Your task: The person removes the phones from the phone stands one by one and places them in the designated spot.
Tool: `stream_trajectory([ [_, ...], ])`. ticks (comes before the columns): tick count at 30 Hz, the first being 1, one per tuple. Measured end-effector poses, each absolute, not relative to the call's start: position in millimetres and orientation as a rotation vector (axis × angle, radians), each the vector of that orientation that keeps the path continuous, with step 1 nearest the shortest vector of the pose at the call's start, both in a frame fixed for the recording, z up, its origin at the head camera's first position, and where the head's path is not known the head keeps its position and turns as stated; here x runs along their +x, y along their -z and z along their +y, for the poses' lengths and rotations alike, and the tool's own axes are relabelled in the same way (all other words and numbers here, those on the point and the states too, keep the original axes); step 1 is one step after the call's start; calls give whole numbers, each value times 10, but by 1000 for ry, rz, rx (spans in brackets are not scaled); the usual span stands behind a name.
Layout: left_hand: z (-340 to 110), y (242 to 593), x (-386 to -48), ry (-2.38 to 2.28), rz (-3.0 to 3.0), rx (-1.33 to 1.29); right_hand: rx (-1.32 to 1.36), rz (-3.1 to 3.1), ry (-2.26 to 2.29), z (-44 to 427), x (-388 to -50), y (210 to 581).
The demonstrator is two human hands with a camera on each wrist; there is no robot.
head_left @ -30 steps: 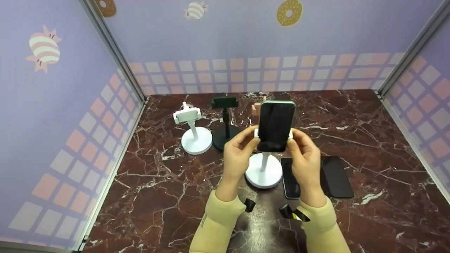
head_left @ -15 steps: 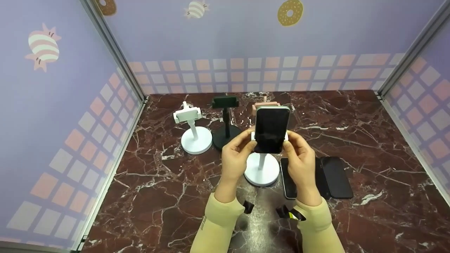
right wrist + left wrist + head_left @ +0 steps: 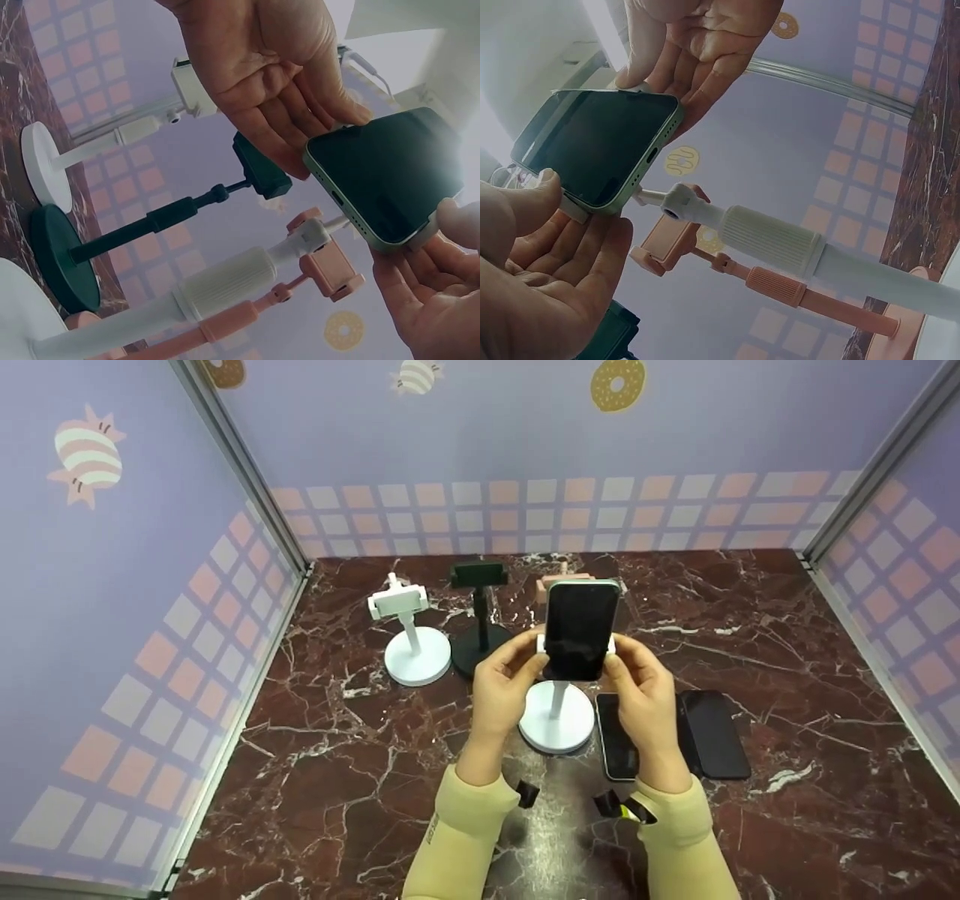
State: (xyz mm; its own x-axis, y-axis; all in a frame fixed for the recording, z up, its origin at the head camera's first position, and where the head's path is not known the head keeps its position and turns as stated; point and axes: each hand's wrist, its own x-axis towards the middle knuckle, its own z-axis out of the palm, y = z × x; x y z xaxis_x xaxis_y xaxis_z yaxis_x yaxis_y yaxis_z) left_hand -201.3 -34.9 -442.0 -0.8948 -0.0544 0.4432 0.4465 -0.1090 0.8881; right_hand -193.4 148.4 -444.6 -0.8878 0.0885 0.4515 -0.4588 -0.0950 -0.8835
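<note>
A smartphone (image 3: 582, 630) with a black screen and pale green frame stands upright in the clamp of a white phone stand (image 3: 556, 718). My left hand (image 3: 501, 694) grips the clamp's left end, thumb at the front near the phone's edge. On the other side, my right hand (image 3: 646, 697) pinches the clamp's right end in the same way. In the left wrist view the clamp's white end (image 3: 576, 210) shows between left thumb and fingers. The right wrist view shows the phone (image 3: 386, 176) from below, with both thumbs at its long edges. The clamp's back is hidden.
Behind stand another white phone stand (image 3: 418, 656), a dark green one (image 3: 480, 577) and a pink one (image 3: 564, 579), partly covered by the phone. Dark phones lie at the right, including one (image 3: 619, 746) by my right wrist and another (image 3: 716, 735) farther right. Patterned panels enclose the marble-look table (image 3: 315, 810).
Both hands, with the phone and its stand, have shifted slightly left, uncovering more of the pink stand's clamp. The hold on the clamp looks the same. The head view has tilted slightly.
</note>
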Motion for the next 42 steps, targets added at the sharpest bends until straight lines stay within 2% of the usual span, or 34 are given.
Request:
stream_trajectory([
  [7,-350,4403,-2024,2066,-1840,-424,471,-1861,-1922,1516,-1961,4346],
  [32,-369,4407,-2004,2041,-1848,-453,719,-1930,-906,1248,-2027,3700],
  [42,-363,4400,-1985,1970,-1929,-390,666,-2147,-631,1098,-2021,3520],
])
